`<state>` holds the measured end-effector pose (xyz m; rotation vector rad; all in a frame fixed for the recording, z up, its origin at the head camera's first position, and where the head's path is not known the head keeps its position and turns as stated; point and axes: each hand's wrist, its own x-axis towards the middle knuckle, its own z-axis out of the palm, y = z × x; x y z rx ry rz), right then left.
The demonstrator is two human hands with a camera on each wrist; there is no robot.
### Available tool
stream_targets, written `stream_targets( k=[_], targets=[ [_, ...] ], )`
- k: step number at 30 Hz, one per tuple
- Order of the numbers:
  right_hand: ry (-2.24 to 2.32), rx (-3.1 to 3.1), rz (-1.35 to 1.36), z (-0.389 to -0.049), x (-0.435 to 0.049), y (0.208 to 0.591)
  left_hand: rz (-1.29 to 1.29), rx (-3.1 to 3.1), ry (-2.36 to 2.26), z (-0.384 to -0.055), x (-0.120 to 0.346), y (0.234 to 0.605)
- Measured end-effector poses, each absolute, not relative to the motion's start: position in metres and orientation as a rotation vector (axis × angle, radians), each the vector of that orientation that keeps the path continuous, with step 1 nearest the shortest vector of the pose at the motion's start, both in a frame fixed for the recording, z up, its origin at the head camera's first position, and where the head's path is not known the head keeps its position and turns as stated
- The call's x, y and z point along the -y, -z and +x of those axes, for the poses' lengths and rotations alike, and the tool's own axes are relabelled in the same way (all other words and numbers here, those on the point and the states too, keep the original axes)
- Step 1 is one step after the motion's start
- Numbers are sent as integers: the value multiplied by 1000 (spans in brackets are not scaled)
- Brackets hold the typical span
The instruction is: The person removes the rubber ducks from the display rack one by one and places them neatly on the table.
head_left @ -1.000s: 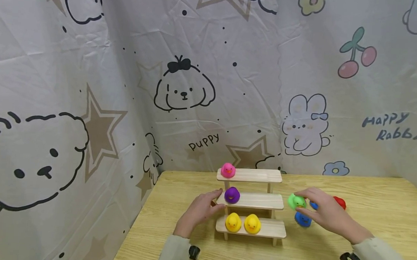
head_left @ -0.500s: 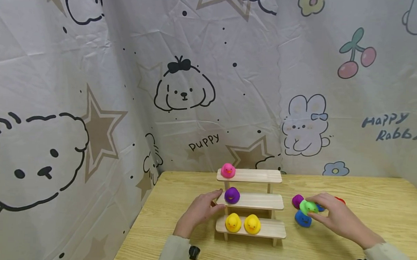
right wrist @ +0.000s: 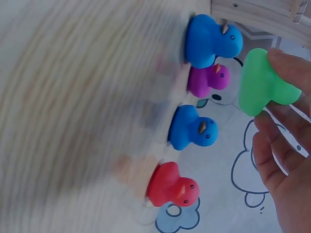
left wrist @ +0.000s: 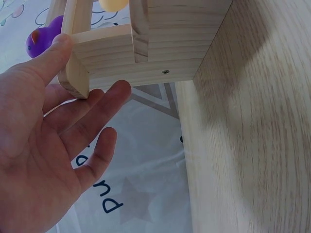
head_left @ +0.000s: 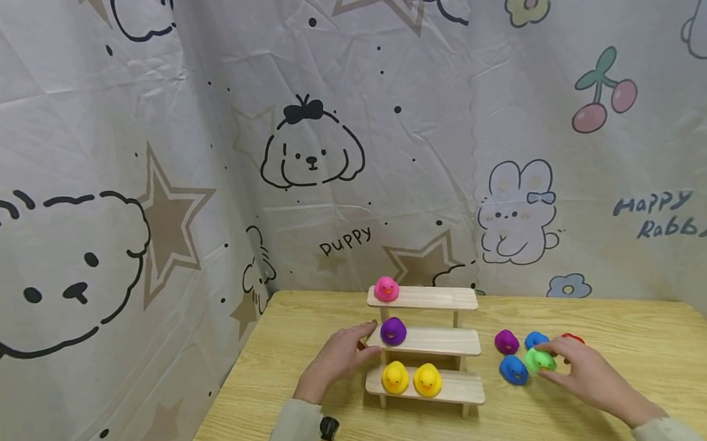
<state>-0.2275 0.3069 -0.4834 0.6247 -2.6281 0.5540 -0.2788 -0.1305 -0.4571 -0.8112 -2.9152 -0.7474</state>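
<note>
My right hand (head_left: 589,382) pinches a green rubber duck (head_left: 540,361) between thumb and fingers. In the right wrist view the green duck (right wrist: 260,82) is clear of the table. My left hand (head_left: 340,358) grips the left end of the middle board of a three-tier wooden display shelf (head_left: 437,340), thumb on one face and fingers on the other (left wrist: 73,85). A pink duck (head_left: 386,290) sits on the top tier and a purple duck (head_left: 393,331) on the middle one. Two yellow ducks, one at the left (head_left: 395,377) and one beside it (head_left: 427,379), stand on the bottom tier.
Right of the shelf, a magenta duck (head_left: 506,341), a front blue duck (head_left: 513,370) and a rear blue duck (head_left: 536,340) stand on the wooden table (head_left: 639,331). A red duck (head_left: 572,338) is partly hidden behind my right hand. A printed curtain (head_left: 427,151) hangs behind.
My right hand has moved right and slightly toward me with the green duck, away from the shelf, uncovering the magenta duck. My left hand has stayed on the shelf.
</note>
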Motion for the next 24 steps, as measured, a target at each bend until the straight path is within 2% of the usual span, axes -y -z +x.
stream_targets(
  k=[24],
  targets=[
    [-653,2791,615,-232,-320,497,-808,2928,733,-279,130,456]
  ],
)
